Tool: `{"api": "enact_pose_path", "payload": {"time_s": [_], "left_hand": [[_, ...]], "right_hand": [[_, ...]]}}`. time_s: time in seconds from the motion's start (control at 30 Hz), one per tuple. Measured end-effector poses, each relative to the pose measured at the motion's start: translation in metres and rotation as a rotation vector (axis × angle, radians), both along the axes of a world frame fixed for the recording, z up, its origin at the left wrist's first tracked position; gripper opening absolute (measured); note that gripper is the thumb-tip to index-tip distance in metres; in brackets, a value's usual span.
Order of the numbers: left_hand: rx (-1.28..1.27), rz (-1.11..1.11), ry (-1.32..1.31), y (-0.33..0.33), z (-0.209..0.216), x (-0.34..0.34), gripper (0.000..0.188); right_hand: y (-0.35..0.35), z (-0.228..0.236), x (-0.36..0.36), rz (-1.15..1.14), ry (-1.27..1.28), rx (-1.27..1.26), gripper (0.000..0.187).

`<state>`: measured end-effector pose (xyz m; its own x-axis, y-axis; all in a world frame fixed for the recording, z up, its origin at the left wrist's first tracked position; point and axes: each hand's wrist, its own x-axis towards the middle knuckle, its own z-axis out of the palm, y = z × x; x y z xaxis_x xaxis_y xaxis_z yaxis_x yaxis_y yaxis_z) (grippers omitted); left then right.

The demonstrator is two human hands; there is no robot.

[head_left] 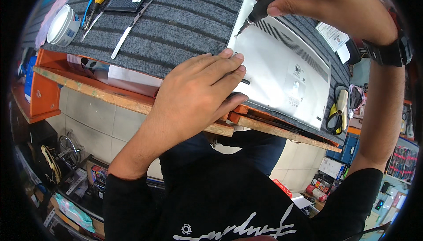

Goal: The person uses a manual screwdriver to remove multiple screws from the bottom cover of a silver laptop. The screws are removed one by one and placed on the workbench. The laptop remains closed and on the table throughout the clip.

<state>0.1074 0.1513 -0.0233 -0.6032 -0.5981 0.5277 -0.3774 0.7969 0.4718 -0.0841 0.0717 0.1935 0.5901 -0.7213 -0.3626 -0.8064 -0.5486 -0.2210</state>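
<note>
On the silver laptop (269, 60) sits small print (298, 69).

My black screwdriver (261, 10), my silver laptop (273, 67)
I see a dark-striped grey mat (176, 27) and a white plastic tub (64, 27).

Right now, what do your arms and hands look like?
My left hand and right hand are bare, with no gloves. My black sleeves stop partway up, leaving the forearms uncovered. A black strap, maybe a watch, goes around my right wrist; nothing shows around my left one.
</note>
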Motion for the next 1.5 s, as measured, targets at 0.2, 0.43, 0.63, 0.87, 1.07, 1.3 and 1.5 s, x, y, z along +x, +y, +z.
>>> {"api": "enact_pose_path", "payload": {"time_s": [0.2,0.43,0.63,0.87,1.07,1.3,1.5], "left_hand": [[-0.003,-0.007,0.020,-0.001,-0.002,0.000,0.044],[0.000,0.004,0.003,0.000,-0.003,0.000,0.044],[0.003,0.002,0.017,0.000,-0.003,0.000,0.044],[0.000,-0.001,0.015,0.000,-0.003,0.000,0.044],[-0.007,0.000,0.011,0.000,-0.004,0.000,0.044],[0.007,-0.004,0.023,0.000,-0.004,0.000,0.044],[-0.012,-0.004,0.041,0.000,-0.005,0.000,0.043]], "right_hand": [[0.005,0.010,0.015,0.015,0.087,-0.034,0.019],[0.001,0.012,0.034,0.099,0.170,-0.008,0.019],[0.017,0.012,0.030,0.212,0.285,-0.242,0.021],[0.012,0.017,0.028,0.190,0.225,-0.167,0.023],[0.003,0.024,0.057,0.065,0.434,-0.046,0.027],[0.011,0.025,0.101,-0.132,0.707,-0.046,0.032],[0.006,0.024,0.085,-0.003,0.625,-0.049,0.032]]}}
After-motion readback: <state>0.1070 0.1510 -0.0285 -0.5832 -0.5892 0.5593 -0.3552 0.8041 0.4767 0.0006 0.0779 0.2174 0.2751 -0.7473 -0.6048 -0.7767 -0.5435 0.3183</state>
